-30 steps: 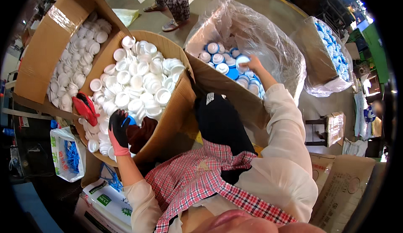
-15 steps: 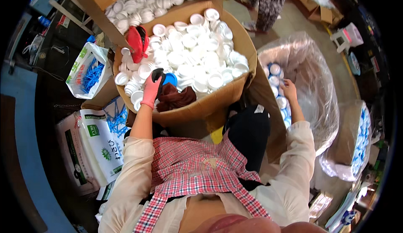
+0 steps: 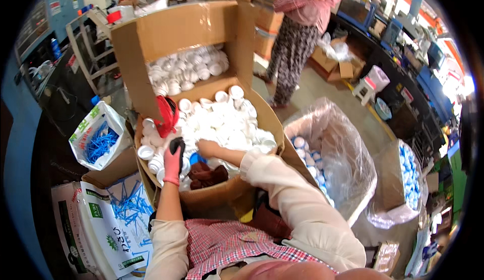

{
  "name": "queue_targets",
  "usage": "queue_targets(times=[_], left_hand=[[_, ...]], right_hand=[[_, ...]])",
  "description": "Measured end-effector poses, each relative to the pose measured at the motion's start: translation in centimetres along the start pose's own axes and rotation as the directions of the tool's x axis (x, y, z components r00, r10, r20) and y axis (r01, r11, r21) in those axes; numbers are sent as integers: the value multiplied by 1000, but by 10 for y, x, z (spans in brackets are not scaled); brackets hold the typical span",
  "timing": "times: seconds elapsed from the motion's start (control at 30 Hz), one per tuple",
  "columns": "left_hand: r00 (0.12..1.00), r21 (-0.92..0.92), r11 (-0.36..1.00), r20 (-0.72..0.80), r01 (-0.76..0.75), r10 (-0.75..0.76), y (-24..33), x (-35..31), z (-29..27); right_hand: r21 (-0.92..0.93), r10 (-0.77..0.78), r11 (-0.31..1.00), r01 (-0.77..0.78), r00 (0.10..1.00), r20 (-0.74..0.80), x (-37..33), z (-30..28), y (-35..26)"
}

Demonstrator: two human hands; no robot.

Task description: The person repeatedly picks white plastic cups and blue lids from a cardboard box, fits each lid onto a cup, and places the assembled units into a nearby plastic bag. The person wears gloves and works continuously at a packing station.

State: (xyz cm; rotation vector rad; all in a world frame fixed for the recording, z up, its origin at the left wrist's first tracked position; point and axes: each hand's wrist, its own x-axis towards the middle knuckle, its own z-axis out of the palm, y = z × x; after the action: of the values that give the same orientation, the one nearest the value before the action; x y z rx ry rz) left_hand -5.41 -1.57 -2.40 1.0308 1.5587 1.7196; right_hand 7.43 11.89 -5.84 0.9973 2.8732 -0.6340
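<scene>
A large cardboard box (image 3: 237, 185) in front of me holds many white plastic caps (image 3: 217, 118). My left hand (image 3: 174, 160), in a pink glove with black-coated fingers, is over the caps at the box's near left. Its fingers are curled in, and whatever they hold is hidden. Bare and reaching across from the right, my right hand (image 3: 205, 148) is among the caps beside the left one; its fingers are blurred and partly hidden. Close below both hands are a round blue piece (image 3: 195, 157) and a crumpled brown cloth (image 3: 207, 175). A red and black item (image 3: 166, 116) lies farther back.
On the right, a plastic-lined box (image 3: 348, 161) contains blue-and-white pieces (image 3: 311, 161); another such box (image 3: 390, 199) stands beyond. Thin blue sticks fill a white bag (image 3: 103, 138) and lie on a printed sack (image 3: 113, 229) at left. A person (image 3: 297, 43) stands behind the boxes.
My right hand has moved left from the plastic-lined box to the white caps beside my left hand. My left hand stays near the blue piece. The view has tilted up, showing more of the room.
</scene>
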Motion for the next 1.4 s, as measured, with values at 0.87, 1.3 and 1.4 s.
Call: queue_targets(times=[0.87, 1.3, 1.4], left_hand=[[905, -783, 480, 422, 396, -58, 24, 1, -24], [791, -779, 281, 604, 560, 99, 62, -17, 28], [858, -620, 684, 513, 385, -17, 65, -18, 37]], right_hand=[[332, 189, 943, -29, 868, -459, -27, 5, 42], [989, -49, -86, 117, 991, -121, -116, -92, -7], [975, 32, -178, 134, 991, -130, -119, -97, 3]])
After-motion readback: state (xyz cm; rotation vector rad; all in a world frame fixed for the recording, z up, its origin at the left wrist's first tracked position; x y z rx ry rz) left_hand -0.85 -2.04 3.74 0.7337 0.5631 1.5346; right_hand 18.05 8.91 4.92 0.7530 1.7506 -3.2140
